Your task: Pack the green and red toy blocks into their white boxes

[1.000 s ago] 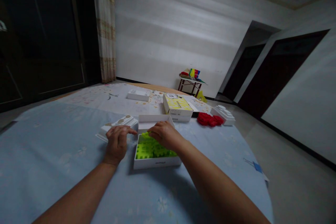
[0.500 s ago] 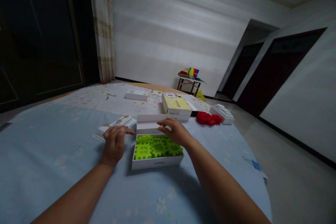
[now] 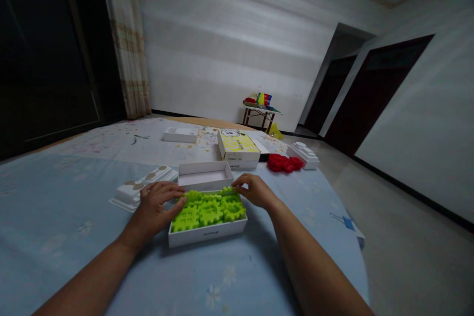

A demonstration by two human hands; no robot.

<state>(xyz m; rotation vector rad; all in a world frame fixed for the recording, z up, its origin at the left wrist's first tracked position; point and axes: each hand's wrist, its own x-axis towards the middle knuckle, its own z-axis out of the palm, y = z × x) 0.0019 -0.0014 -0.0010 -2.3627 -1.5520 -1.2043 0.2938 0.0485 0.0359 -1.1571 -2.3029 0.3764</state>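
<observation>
A white box on the blue cloth is filled with lime-green interlocking blocks, notched along their edges. At its left side is my left hand, fingers stretched out and thumb apart, thumb tip against the blocks at the rim. My right hand is at the back right corner, its bent fingers pinched together at the edge of a green block. Directly behind the box sits an open white lid or tray with bare insides.
White moulded packaging lies left of the box. Farther back are a yellow-and-white box, a pile of red pieces, more white packaging and a flat white box. The round table's edge curves along the right.
My left hand has come to the box's left rim, thumb lowered onto the blocks. My right hand has moved from above the back edge to the back right corner. The view has shifted slightly.
</observation>
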